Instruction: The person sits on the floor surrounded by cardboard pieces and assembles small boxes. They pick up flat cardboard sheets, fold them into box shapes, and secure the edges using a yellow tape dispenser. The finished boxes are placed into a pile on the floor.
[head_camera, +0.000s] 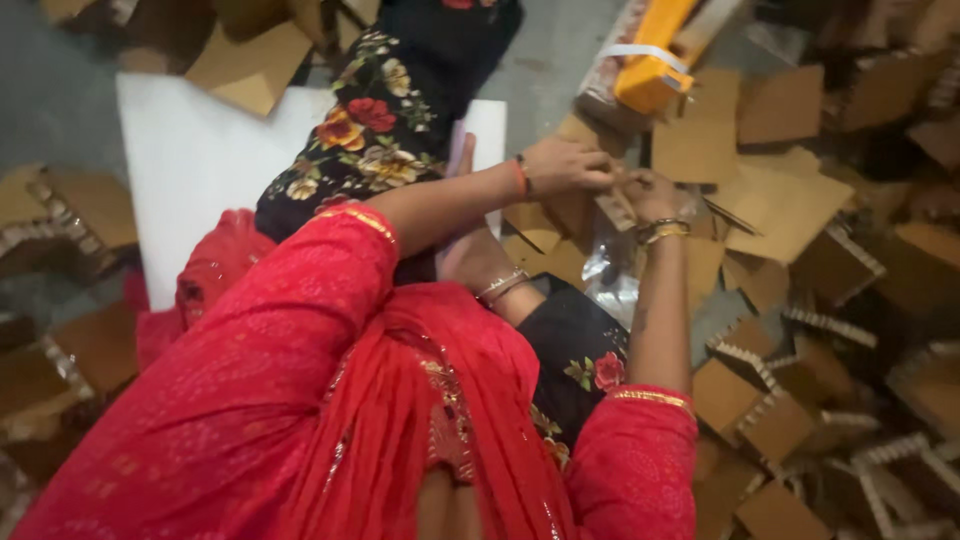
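Gripping one small cardboard strip (615, 205) together, fingers closed: left hand (565, 165) and right hand (655, 195).

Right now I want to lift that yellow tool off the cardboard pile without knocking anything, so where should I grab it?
Probably by the long yellow body, coming from above. It lies tilted on the cardboard pieces with its upper face exposed; the white band wraps its middle, so grip just beside that. Both hands work lower down, clear of it.
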